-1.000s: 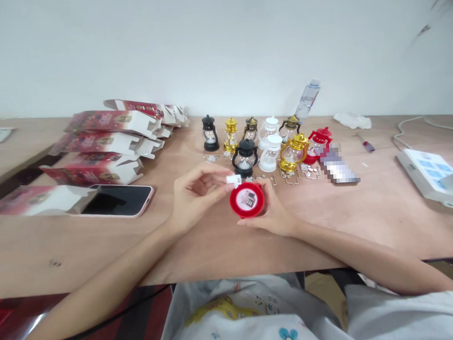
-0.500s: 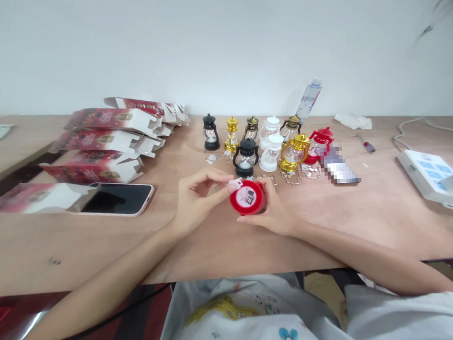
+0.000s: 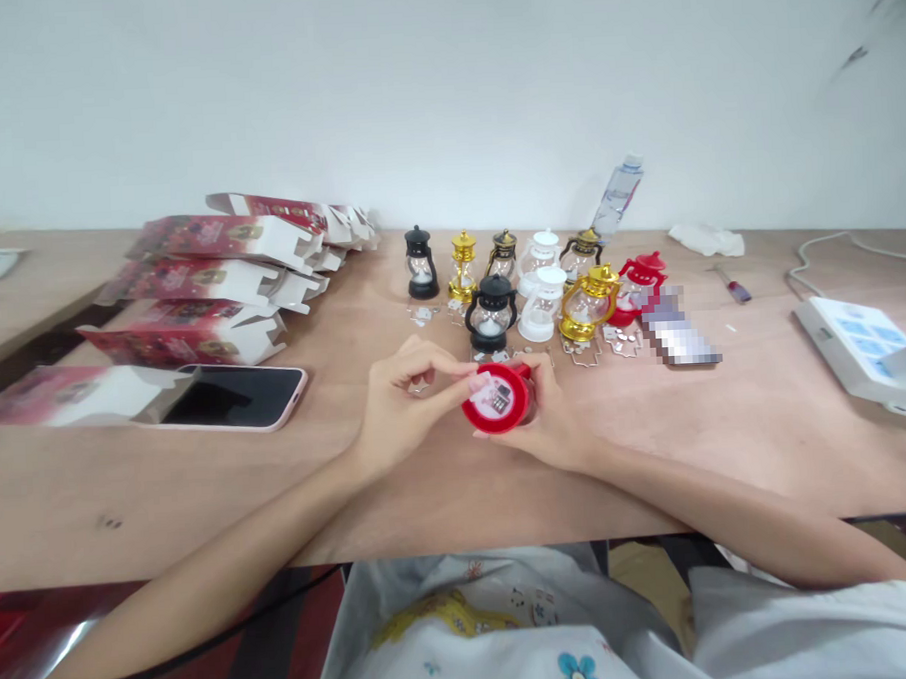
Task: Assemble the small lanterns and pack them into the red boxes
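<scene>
A red lantern (image 3: 494, 425) is gripped in the right hand (image 3: 553, 420) above a wooden table (image 3: 460, 509), its labelled base (image 3: 502, 401) turned toward the viewer. At the base, a small white piece (image 3: 483, 384) is pinched by thumb and finger of the left hand (image 3: 406, 394).

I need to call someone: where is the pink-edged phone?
In the head view, the pink-edged phone lies on the table left of the left hand, partly overlapped by the nearest box.
</scene>
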{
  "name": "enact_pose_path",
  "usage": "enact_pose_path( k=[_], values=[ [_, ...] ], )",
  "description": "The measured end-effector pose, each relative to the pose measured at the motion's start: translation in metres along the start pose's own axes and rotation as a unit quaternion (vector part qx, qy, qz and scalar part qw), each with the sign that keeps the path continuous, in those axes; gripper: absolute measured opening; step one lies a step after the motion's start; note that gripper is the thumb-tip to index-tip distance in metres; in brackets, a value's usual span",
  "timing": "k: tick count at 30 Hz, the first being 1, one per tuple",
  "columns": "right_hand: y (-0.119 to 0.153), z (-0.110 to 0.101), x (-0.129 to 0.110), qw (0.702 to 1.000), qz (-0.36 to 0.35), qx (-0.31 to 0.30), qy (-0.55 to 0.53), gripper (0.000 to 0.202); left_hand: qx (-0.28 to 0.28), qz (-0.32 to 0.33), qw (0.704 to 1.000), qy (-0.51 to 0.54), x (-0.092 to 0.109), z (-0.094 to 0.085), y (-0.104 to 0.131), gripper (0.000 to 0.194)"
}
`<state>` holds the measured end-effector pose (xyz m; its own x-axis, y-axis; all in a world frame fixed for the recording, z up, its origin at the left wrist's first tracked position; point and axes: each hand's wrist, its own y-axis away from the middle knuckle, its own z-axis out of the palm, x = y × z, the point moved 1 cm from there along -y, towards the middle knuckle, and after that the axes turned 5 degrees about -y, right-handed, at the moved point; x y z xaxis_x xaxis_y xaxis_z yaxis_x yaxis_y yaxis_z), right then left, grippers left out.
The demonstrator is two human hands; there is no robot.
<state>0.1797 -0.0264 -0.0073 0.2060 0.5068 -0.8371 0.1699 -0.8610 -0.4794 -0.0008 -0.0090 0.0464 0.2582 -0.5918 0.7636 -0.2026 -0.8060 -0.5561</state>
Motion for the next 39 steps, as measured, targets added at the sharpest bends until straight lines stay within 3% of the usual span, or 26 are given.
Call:
enact_pose_path(
  k=[8,14,21,27,39],
  values=[
    [-0.0007,-0.0001,-0.0010,0.999,0.010,0.032,0.018,0.066,-0.003,0.033,0.999,-0.040,0.0034,-0.0029,-0.0021,0.005],
    [0.0002,0.0004,0.0011,0.998,0.027,0.050,0.018,0.065,-0.003,0.010,0.997,-0.076,0.0057,-0.0047,-0.0014,0.007],
    [-0.0003,-0.0014,0.0042,0.997,0.035,0.067,0.020,0.062,-0.006,-0.050,0.999,0.003,0.0045,-0.0063,-0.0025,0.010],
    [0.0017,-0.0014,0.0029,0.998,-0.003,0.052,0.039,0.064,-0.056,-0.022,0.998,0.028,0.0043,0.0004,-0.0011,0.011],
    [0.0017,-0.0014,0.0018,0.998,0.005,0.049,0.040,0.067,-0.051,-0.021,0.998,0.002,0.0057,-0.0017,-0.0027,0.005]
  ],
)
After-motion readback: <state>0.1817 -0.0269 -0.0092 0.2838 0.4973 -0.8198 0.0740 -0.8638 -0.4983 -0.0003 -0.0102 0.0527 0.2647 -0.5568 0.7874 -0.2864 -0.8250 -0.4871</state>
